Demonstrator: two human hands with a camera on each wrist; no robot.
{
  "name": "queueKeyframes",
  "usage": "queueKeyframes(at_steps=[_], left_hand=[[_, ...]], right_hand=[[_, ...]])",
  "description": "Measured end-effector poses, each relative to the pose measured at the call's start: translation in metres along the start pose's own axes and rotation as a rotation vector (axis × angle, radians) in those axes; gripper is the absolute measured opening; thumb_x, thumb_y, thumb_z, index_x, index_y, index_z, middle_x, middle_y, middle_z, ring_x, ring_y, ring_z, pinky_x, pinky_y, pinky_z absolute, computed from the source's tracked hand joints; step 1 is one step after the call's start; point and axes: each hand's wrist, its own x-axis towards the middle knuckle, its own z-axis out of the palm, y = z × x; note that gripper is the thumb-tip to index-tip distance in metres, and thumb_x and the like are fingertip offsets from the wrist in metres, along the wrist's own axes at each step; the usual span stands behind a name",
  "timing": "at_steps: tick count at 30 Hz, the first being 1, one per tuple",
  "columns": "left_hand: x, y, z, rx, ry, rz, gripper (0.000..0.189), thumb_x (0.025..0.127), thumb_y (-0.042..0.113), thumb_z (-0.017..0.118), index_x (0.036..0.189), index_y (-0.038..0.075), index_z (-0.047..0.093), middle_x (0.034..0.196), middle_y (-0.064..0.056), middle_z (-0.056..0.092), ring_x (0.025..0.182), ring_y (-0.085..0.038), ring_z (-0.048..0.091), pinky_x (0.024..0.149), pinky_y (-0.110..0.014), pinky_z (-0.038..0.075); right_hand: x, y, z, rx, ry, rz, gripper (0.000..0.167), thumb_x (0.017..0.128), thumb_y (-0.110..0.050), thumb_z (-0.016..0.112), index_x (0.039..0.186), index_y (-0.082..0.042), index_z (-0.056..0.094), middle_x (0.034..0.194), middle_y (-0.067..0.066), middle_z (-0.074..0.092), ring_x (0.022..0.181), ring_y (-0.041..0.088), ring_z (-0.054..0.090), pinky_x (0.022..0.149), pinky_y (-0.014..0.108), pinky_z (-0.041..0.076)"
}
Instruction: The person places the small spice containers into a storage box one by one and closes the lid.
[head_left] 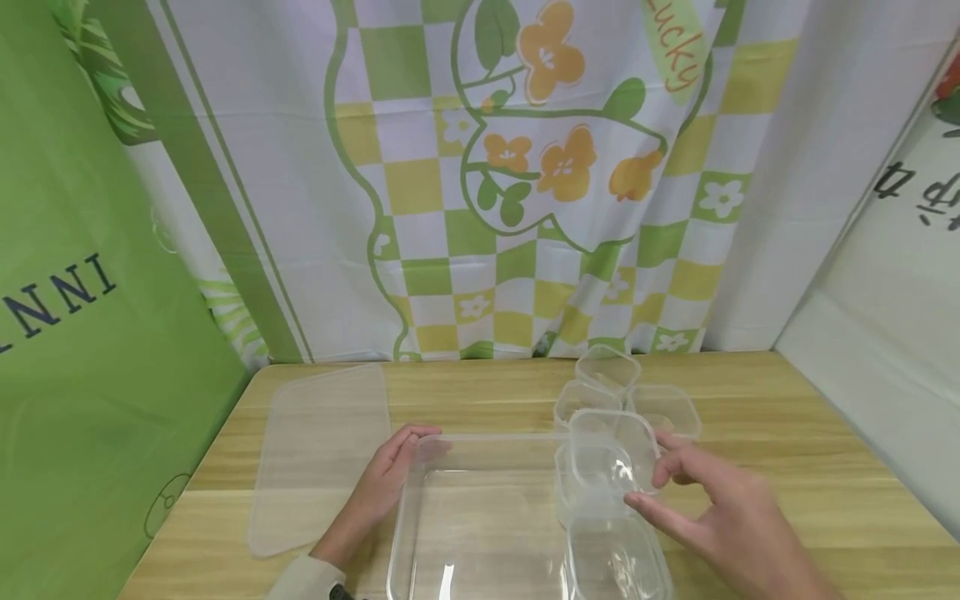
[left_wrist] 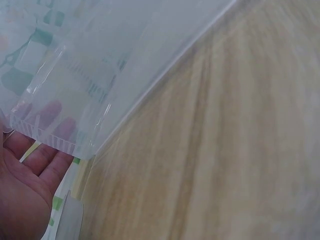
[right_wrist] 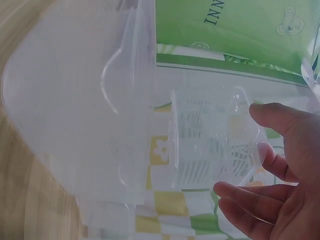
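Note:
A large clear plastic container (head_left: 480, 438) stands at the table's front. My left hand (head_left: 392, 468) holds its back left corner, fingers around the outside; in the left wrist view the left hand's fingertips (left_wrist: 64, 129) show through the plastic. My right hand (head_left: 720, 508) grips a small clear container (head_left: 613, 421) by its right side, over the large one's right part. In the right wrist view, the right hand's thumb (right_wrist: 275, 116) is at this small container's (right_wrist: 200, 145) rim, with the other fingers opposite. Another small container (head_left: 618, 554) sits below and nearer, overlapping the large container's right side.
Several small clear containers, among them one (head_left: 667, 408) to the right and one (head_left: 607, 367) farther back, stand at the back right of the wooden table (head_left: 787, 467). A flat translucent lid (head_left: 322, 450) lies at the left. Patterned curtains (head_left: 420, 183) hang behind.

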Motion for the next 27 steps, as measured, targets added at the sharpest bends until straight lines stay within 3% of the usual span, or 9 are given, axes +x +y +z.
queueKeyframes(at_steps=[5,8,16,21,24,27], left_hand=[[0.000,-0.001,0.000,-0.006,-0.002,0.000,0.035,0.115,0.017,0.033,0.129,0.007,0.063,0.138,-0.011,0.062,0.134,-0.038,0.050,0.112,-0.064,0.032],[0.000,-0.001,0.000,-0.004,-0.005,0.003,0.035,0.115,0.017,0.033,0.129,0.007,0.063,0.138,-0.011,0.062,0.135,-0.038,0.050,0.112,-0.065,0.032],[0.000,-0.001,0.000,0.006,-0.008,0.000,0.036,0.115,0.019,0.032,0.129,0.007,0.063,0.139,-0.012,0.061,0.135,-0.036,0.050,0.112,-0.062,0.034],[0.000,0.000,0.000,0.000,-0.006,-0.022,0.035,0.115,0.020,0.033,0.129,0.009,0.063,0.139,-0.006,0.062,0.136,-0.033,0.050,0.113,-0.059,0.034],[0.000,0.000,0.000,0.001,-0.010,-0.014,0.035,0.115,0.019,0.032,0.129,0.008,0.063,0.139,-0.009,0.061,0.136,-0.035,0.049,0.113,-0.061,0.034],[0.000,0.000,0.000,-0.002,-0.011,-0.011,0.035,0.115,0.018,0.032,0.129,0.008,0.062,0.140,-0.012,0.061,0.136,-0.035,0.049,0.113,-0.061,0.033]], right_hand=[[-0.001,-0.007,0.005,0.018,-0.025,0.011,0.044,0.069,-0.022,0.098,0.086,-0.032,0.058,0.129,0.006,0.070,0.103,0.025,0.072,0.080,0.009,0.047],[-0.002,-0.009,0.009,0.039,-0.031,0.000,0.043,0.070,-0.022,0.097,0.090,-0.032,0.061,0.121,0.003,0.073,0.098,0.019,0.073,0.077,0.010,0.049],[-0.010,-0.014,0.021,0.138,-0.034,-0.030,0.049,0.070,-0.015,0.096,0.088,-0.034,0.056,0.121,0.016,0.072,0.092,0.020,0.074,0.065,0.014,0.055],[-0.012,-0.017,0.028,0.169,-0.023,-0.047,0.045,0.070,-0.016,0.097,0.090,-0.031,0.059,0.109,0.003,0.073,0.086,0.015,0.074,0.058,0.013,0.053],[-0.013,-0.019,0.032,0.185,-0.023,-0.058,0.042,0.070,-0.017,0.097,0.094,-0.027,0.063,0.100,-0.007,0.071,0.080,0.010,0.073,0.056,0.013,0.051],[-0.016,-0.021,0.035,0.195,-0.030,-0.062,0.042,0.071,-0.021,0.097,0.094,-0.028,0.062,0.103,-0.002,0.074,0.076,0.006,0.071,0.057,0.013,0.050]])
